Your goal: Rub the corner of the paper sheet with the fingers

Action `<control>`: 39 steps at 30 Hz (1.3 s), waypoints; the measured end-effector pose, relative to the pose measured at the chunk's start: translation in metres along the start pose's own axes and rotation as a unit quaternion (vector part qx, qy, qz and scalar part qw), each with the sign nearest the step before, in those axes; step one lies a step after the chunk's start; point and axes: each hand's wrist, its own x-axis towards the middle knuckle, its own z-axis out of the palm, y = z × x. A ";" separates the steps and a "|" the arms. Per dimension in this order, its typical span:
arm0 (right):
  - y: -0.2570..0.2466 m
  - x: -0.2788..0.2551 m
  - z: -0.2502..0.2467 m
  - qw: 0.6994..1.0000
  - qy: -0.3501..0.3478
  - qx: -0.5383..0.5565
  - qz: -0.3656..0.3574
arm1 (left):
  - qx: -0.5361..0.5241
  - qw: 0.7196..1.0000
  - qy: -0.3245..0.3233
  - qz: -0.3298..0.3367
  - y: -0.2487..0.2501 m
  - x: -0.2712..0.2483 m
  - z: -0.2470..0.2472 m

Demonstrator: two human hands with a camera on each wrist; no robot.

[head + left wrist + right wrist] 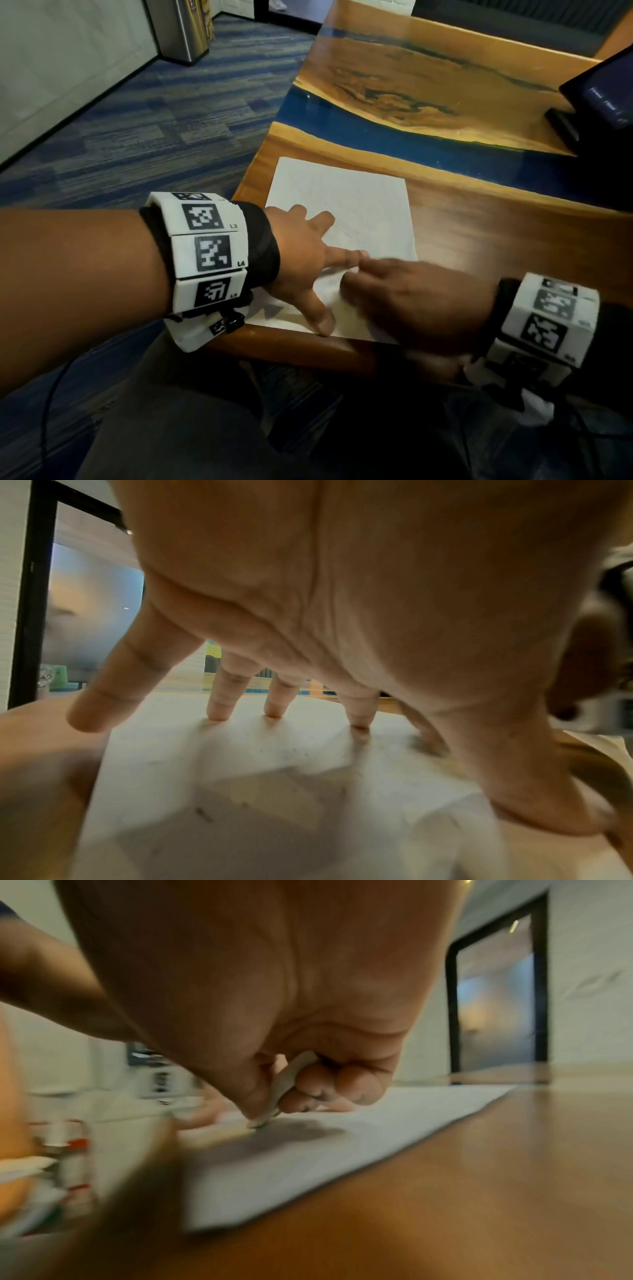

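Observation:
A white sheet of paper (342, 192) with faint pencil lines lies near the front left corner of a wooden table (496, 226). My left hand (301, 246) is spread flat on the sheet, its straight fingertips (219, 712) pressing the paper (274, 750) down. My right hand (411, 298), blurred, is beside it at the sheet's near right part. In the right wrist view the right hand (274, 974) pinches a small flat white eraser (291, 1080) between thumb and curled fingers. The eraser's tip touches the paper (394, 1123).
The table has a blue resin stripe (342, 120) across its middle. A dark open device (599, 102) stands at the right edge. The table's left edge drops to blue carpet (154, 120). A metal bin (181, 31) stands far left by the wall.

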 end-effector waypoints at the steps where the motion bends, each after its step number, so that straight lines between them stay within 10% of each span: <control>1: 0.008 0.001 -0.004 0.999 0.020 0.003 0.035 | -0.001 1.000 0.001 0.001 -0.001 0.000 0.001; 39: 0.012 -0.007 -0.003 0.999 0.001 0.038 0.021 | 0.037 0.998 -0.055 0.006 0.010 -0.005 -0.017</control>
